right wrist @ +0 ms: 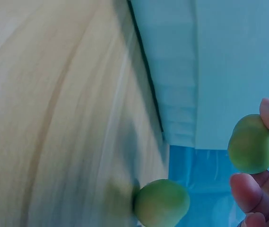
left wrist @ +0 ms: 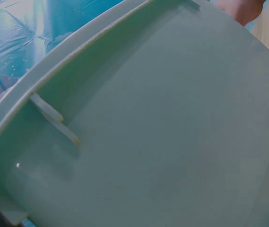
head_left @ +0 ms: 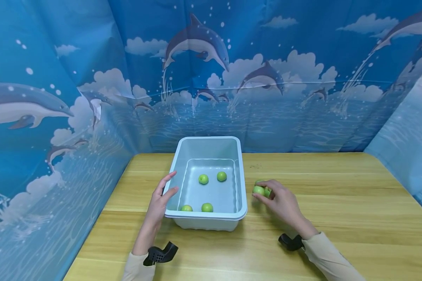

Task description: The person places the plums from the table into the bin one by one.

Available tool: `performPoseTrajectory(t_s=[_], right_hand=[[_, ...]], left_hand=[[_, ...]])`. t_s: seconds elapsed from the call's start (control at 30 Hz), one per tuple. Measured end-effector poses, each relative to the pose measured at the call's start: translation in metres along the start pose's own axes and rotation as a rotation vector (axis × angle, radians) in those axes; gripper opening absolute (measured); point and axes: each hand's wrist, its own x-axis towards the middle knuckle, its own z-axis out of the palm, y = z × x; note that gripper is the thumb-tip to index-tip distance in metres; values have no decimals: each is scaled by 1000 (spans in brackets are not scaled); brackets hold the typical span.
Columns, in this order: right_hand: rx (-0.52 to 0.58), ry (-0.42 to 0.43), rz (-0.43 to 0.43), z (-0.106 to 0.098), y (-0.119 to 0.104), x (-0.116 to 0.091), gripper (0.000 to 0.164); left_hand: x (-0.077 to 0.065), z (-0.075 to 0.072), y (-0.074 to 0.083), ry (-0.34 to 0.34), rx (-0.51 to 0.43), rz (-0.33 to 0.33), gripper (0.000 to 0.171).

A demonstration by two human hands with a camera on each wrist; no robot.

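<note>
A light blue plastic bin (head_left: 211, 226) sits on the table, with several small green apples (head_left: 222, 176) lying on its floor. My left hand (head_left: 158, 205) holds the bin's left rim, thumb and index finger over the edge, the other fingers hidden. In the left wrist view the bin's outer wall (left wrist: 172, 123) fills most of the picture. To the right of the bin, my right hand (head_left: 281, 201) pinches one green apple (right wrist: 252, 144) between thumb and fingers, raised off the wood. Another green apple (right wrist: 161, 203) lies on the table below it; in the head view the fingers partly cover more green fruit.
The wooden table (head_left: 355, 218) extends to the right of the bin. A blue curtain with dolphins (head_left: 204, 97) hangs behind the table and along both sides. Each wrist wears a black camera mount (head_left: 160, 253).
</note>
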Motion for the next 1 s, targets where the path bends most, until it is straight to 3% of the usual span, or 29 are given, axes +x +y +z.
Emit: performPoseTrajectory(t_s=[0.47,1.0], right_hand=[[41,104,-59,-7,-6,2,34],[134,251,-195,-20,-23,10,38]], left_hand=[[2,1,0,7,1,-13,46],[1,1,0,11,2,-16,47]])
